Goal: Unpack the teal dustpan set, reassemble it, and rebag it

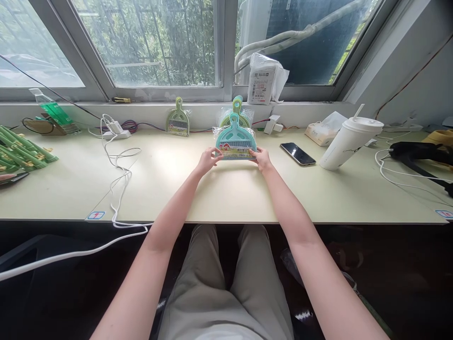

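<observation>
A turquoise mini dustpan and brush set (235, 137) in clear wrapping, with a printed label across its lower part, stands upright at the back of the table. My right hand (261, 158) grips its lower right corner, thumb over the label. At the lower left corner, the thumb and fingers of my left hand (209, 160) close on the edge of the wrapping. Directly behind it, partly hidden, a green dustpan set (237, 105) leans towards the wall. Another green dustpan set (178, 120) leans on the wall further left.
Right of my hands are a phone (297, 154), a tissue pack (325, 130) and a tilted white cup (348, 141) with a straw. White cables (122, 174) run over the table's left part, near green packets (24, 148) and a bottle (54, 112). A wrapped box (265, 80) sits on the sill.
</observation>
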A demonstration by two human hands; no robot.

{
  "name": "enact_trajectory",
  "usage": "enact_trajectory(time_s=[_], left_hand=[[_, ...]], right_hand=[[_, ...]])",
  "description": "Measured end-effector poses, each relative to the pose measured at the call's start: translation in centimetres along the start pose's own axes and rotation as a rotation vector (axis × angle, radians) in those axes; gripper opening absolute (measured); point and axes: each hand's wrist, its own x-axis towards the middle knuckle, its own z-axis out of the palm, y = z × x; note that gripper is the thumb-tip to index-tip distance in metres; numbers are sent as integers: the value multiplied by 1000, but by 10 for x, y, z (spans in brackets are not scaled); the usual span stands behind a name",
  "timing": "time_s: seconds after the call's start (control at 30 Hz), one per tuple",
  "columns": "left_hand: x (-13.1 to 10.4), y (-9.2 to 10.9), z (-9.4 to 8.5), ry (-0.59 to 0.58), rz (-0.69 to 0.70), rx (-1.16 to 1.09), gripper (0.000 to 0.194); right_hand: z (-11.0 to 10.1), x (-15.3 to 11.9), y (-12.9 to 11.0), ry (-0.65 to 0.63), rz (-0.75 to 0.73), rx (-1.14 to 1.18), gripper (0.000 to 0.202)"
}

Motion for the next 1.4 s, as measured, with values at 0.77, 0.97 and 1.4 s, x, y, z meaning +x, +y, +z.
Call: enact_trajectory(time_s=[0.77,0.97,1.4], left_hand=[[1,4,-2,348,-6,-139,42],[0,6,-1,352,-42,-164,44],[4,3,-10,188,-93,-344,50]], right_hand=[[10,-1,4,-49,-26,35,13],[11,-3,3,-62,-36,19,20],[13,-11,-4,-35,-22,27,12]])
